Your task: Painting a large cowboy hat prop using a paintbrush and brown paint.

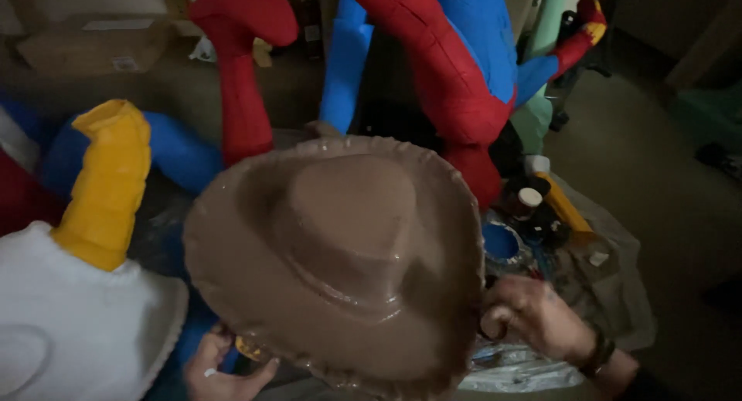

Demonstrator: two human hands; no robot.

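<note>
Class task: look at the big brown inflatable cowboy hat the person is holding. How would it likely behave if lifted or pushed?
The brown hat looks air-filled, with puckered seams along its brim, so it is probably very light for its size. Its glossy skin suggests it may be slippery and dent under pressure. The left hand and right hand both hold its brim, hinting it is bulky and awkward.

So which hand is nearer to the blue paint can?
Right. The right hand sits just below the blue paint can; the left hand is across the brown hat, at its lower-left brim.

The left hand (220,366) sits at the lower left of the frame, fingers curled upward, partly hidden. The right hand (533,316) is at the lower right, knuckles up, fingers bent, with a dark band on its wrist.
</note>
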